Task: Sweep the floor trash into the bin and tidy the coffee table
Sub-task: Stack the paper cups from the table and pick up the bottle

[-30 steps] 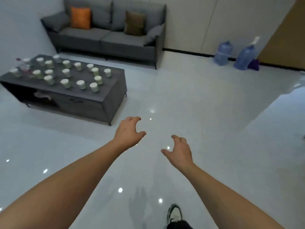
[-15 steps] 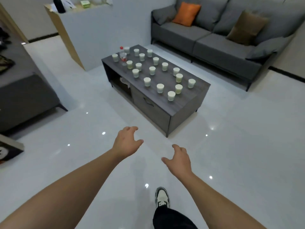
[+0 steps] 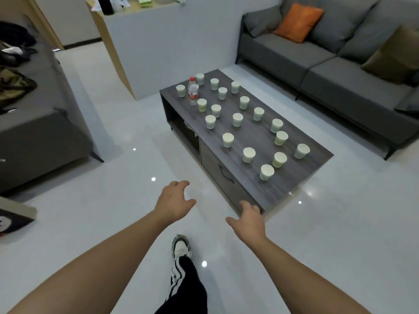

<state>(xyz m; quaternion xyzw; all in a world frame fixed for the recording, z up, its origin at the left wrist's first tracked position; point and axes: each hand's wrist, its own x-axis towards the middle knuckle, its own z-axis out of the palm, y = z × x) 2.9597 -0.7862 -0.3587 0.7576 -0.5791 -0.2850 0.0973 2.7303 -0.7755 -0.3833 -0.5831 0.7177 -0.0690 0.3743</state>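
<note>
Both hands, left [image 3: 174,200] and right [image 3: 250,219], hang spread and empty, seemingly readied to gather cups [image 3: 267,172] crowding the tabletop [image 3: 301,168] at one o'clock; bottle [image 3: 193,91] beyond.

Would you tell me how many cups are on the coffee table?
18 cups, all on the table: seven at the far end by the bottle, five mid-table, six at the near end. None seems hidden.
</note>
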